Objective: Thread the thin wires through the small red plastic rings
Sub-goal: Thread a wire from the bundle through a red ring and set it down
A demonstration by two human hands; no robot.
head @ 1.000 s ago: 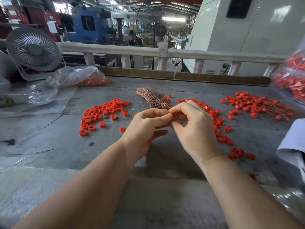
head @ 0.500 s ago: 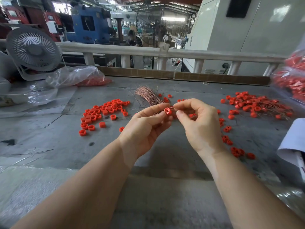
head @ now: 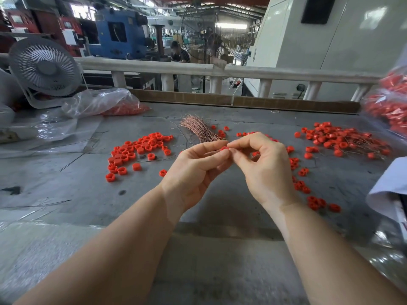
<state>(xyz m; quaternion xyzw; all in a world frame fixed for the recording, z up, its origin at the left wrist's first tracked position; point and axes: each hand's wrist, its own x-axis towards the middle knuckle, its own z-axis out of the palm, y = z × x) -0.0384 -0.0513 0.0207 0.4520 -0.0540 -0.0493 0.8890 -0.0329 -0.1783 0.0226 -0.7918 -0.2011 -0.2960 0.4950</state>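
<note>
My left hand (head: 196,170) pinches a small red ring (head: 224,149) between thumb and forefinger, above the grey table (head: 88,190). My right hand (head: 262,166) meets it from the right, its thumb and forefinger pinched at the ring; any wire between them is too thin to see. A bundle of thin copper wires (head: 199,129) lies just beyond the hands. Loose red rings (head: 136,150) are heaped to the left. At the right lies a pile of rings with wires in them (head: 337,139).
A white desk fan (head: 44,67) and a clear bag with red rings (head: 103,103) sit at the back left. Another bag of red parts (head: 389,106) hangs at the right edge. More rings (head: 308,194) lie under my right wrist. White cloth (head: 389,190) is at the right.
The hands parted slightly half a second ago, showing the ring in my left fingers. They have now closed together again on the ring and risen a little.
</note>
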